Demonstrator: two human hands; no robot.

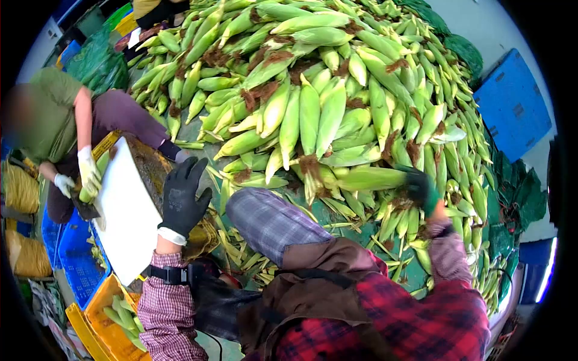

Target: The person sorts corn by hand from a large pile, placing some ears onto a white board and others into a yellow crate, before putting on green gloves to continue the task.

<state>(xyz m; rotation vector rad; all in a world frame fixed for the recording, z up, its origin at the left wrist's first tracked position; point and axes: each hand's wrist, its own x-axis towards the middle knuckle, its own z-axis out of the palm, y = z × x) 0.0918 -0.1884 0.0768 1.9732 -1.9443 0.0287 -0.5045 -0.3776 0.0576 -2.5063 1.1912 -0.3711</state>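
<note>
A huge heap of unhusked corn [325, 108], green husks with brown silk, lies in front of me. My right hand [420, 191], in a dark glove, is closed round one end of an ear of corn [368, 178] at the heap's near side. That ear lies roughly level, its other end pointing left. My left hand [182, 198], in a black glove with a white cuff, is raised with its fingers apart and holds nothing. It is beside the right edge of a white board [129, 210].
Across the board sits a person [60, 114] in white gloves, holding an ear of corn and a dark blade. Blue crates [75, 259] and an orange crate [99, 310] with corn stand at left. Husk scraps litter the green floor around my knee. A blue panel [515, 105] is at right.
</note>
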